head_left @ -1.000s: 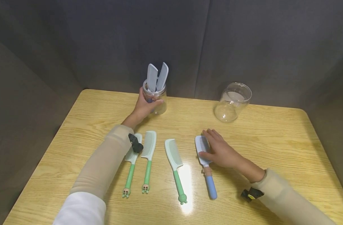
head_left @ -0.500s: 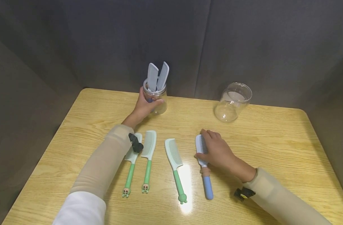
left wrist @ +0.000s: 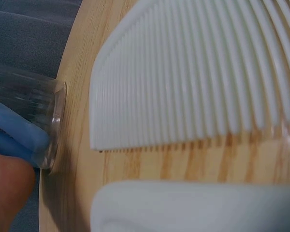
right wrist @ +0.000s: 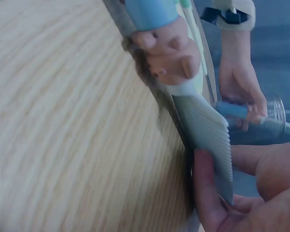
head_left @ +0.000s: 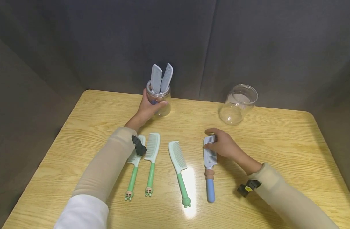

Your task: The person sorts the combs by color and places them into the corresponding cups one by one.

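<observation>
Right hand [head_left: 225,146]: thumb and fingers pinch the toothed head of the white comb with a blue handle [head_left: 210,165], which lies on the light wooden table [head_left: 278,143] at centre frame, handle toward the lower edge. Left hand [head_left: 147,109]: fingers curl round the clear glass jar holding two pale blue combs [head_left: 159,98], upright at upper centre-left. Three white combs with green handles [head_left: 152,159] lie side by side left of the pinched comb. An empty clear jar [head_left: 238,104] stands at upper right, well apart.

Recording booth: grey fabric walls [head_left: 106,41] enclosing small wooden table [head_left: 278,143].
</observation>
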